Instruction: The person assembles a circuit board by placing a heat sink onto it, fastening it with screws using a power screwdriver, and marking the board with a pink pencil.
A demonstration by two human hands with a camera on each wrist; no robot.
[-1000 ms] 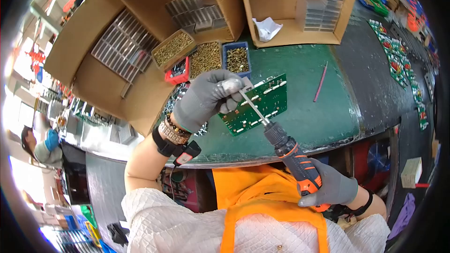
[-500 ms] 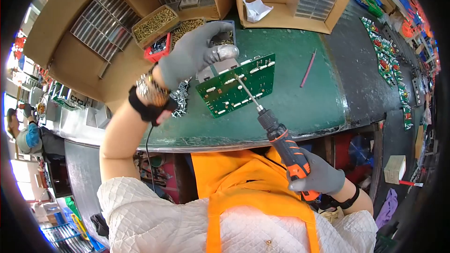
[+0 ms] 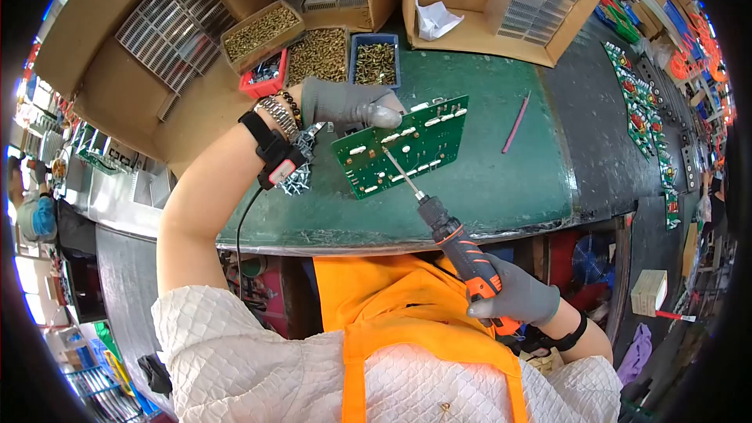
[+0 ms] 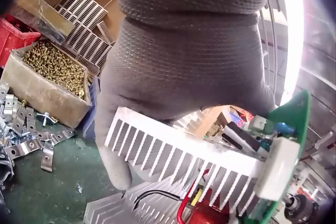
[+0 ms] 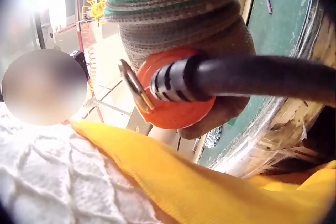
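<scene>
In the head view my gloved left hand (image 3: 348,103) grips the upper edge of a green circuit board (image 3: 427,139), thumb on the near face. The board stands tilted, solder side toward me. Behind it, in the left wrist view, a finned metal heat sink (image 4: 173,136) lies under the left hand's fingers. My gloved right hand (image 3: 521,290) holds a black and orange electric screwdriver (image 3: 458,247). Its long bit (image 3: 403,172) reaches up to the left part of the board's face. The right wrist view shows the tool's orange end (image 5: 178,116) with a thick black cord (image 5: 252,79).
Brass screws fill a cardboard box (image 3: 317,59) and a blue bin (image 3: 376,63). Loose metal clips (image 4: 47,155) lie left of the board. Cardboard boxes with heat sinks (image 3: 521,12) stand behind. A pink pen (image 3: 515,121) lies right on the green mat (image 3: 501,188).
The left hand first had its fingers at the bit tip, then lifted with spread fingers, and now grips the board's top edge. The bit tip has shifted lower left on the board.
</scene>
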